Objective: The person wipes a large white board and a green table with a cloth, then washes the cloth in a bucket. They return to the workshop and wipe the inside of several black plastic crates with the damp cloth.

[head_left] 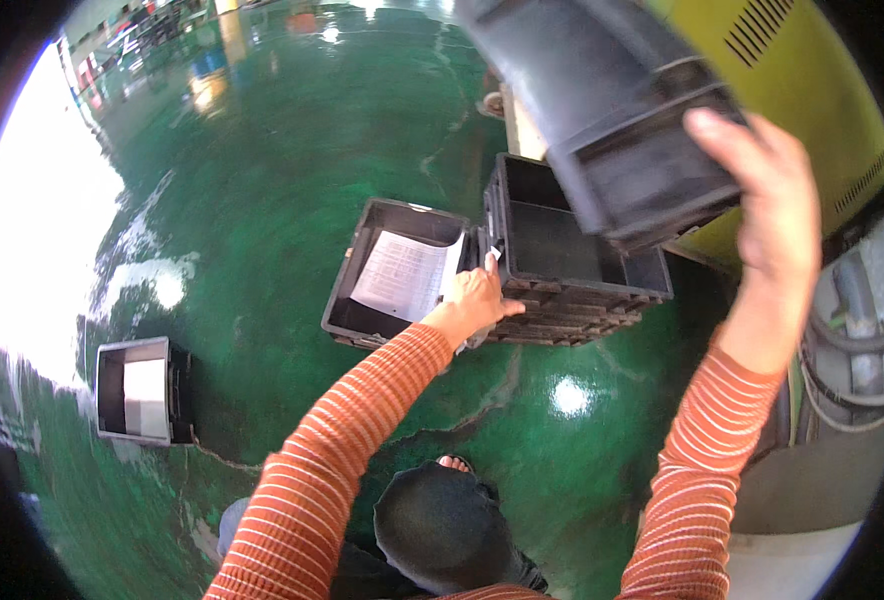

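Observation:
My right hand (777, 190) is closed on the near end of a dark grey plastic crate (652, 185), its thumb over the end wall. That crate hangs tilted in the air at the upper right, slightly blurred. My left hand (474, 303) has its index finger and thumb stretched apart. It rests by the gap between a black crate (338, 300) with a printed paper sheet (407, 275) in it and a stack of black crates (572, 300). A small white piece (495, 253) shows at its fingertip; whether the finger touches it I cannot tell.
A smaller black bin (170, 390) with a white sheet inside stands on the green floor (262, 200) at the left. A yellow-green machine cabinet (822, 100) rises at the right, with hoses (862, 330) below it. My knee (442, 520) is at the bottom.

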The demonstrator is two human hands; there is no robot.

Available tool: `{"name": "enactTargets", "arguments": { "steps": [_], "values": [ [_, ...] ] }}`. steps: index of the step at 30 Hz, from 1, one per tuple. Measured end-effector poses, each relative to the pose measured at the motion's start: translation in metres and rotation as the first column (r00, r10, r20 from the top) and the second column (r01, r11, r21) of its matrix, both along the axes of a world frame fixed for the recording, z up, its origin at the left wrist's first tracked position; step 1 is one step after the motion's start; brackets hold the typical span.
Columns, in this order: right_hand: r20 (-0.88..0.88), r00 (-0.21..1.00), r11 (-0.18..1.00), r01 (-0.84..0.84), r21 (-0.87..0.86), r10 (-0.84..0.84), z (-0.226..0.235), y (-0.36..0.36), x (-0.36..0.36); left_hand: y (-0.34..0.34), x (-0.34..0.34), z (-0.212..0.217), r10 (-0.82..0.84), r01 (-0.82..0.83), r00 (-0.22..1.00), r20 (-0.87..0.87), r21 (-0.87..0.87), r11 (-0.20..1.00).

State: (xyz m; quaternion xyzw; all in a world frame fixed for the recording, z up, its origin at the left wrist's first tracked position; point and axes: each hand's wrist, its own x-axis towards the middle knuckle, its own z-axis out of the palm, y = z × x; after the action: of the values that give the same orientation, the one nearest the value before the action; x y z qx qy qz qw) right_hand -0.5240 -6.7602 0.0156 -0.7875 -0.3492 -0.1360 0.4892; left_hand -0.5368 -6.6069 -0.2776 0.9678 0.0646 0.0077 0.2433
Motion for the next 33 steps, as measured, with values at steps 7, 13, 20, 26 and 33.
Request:
{"name": "enactTargets", "arguments": {
  "steps": [7,13,20,26,33],
  "values": [
    [-0.265,0.908,0.599,0.019,0.8,0.325,-0.028,0.026,0.0,0.102,-0.194,0.056,-0.372,0.268,0.814,-0.446,-0.281,0.922],
    [-0.553,0.125,0.458,0.429,0.779,0.824,-0.249,0.149,-0.072,0.175,-0.4,0.078,-0.054,-0.191,0.942,-0.332,-0.66,0.726],
    [-0.545,-0.262,0.604,0.362,0.71,0.797,-0.408,0.181,-0.15,0.136,-0.547,0.079,0.731,-0.469,0.607,-0.31,-0.883,0.015],
    [-0.687,-0.268,0.736,0.21,0.643,0.676,-0.42,0.178,-0.161,0.114,-0.574,0.051,0.702,-0.486,0.587,-0.403,-0.869,-0.093],
    [-0.754,-0.194,0.778,0.135,0.614,0.628,-0.382,0.188,-0.142,0.12,-0.561,0.02,0.654,-0.429,0.628,-0.422,-0.889,-0.162]
  ]
}}
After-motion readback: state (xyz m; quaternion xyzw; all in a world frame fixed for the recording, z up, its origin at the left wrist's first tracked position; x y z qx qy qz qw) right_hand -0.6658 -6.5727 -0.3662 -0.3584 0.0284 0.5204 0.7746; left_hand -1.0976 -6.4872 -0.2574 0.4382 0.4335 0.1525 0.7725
